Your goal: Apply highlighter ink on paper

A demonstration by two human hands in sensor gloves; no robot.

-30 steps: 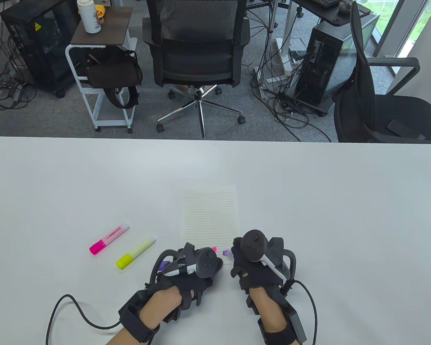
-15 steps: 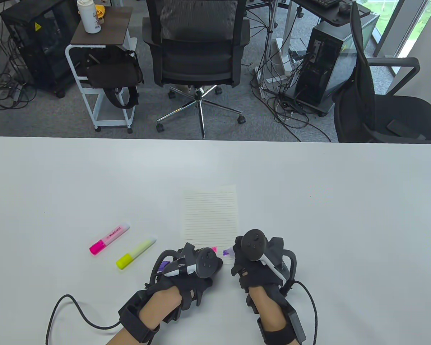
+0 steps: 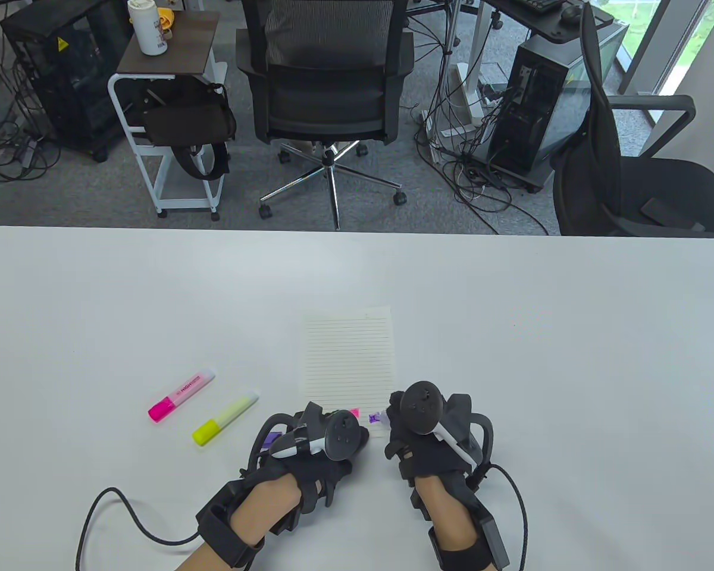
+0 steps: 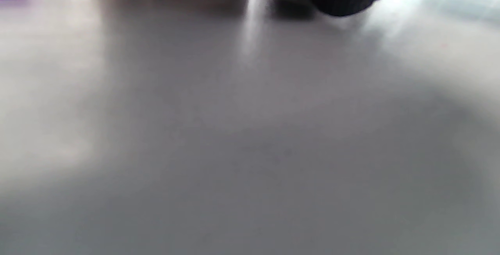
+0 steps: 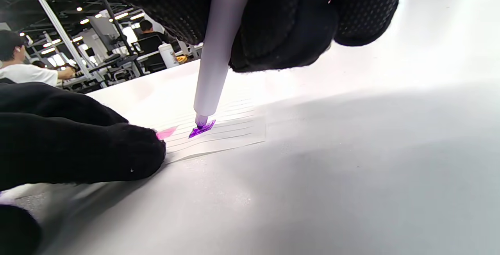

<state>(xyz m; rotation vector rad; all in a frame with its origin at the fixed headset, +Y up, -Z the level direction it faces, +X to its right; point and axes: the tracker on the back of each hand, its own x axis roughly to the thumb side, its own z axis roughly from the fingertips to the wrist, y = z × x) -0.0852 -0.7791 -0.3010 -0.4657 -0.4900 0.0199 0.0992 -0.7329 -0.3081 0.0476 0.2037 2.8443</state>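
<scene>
Right wrist view, knit-gloved fingers [image 5: 289,28] gripping smooth purple highlighter [image 5: 214,63]

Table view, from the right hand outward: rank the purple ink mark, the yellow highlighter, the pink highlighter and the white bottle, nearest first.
1. Purple ink mark on the lined paper's near edge, just left of the right hand.
2. Yellow highlighter, lying on the table to the left.
3. Pink highlighter, farther left still.
4. White bottle, on the side stand across the room.
</scene>
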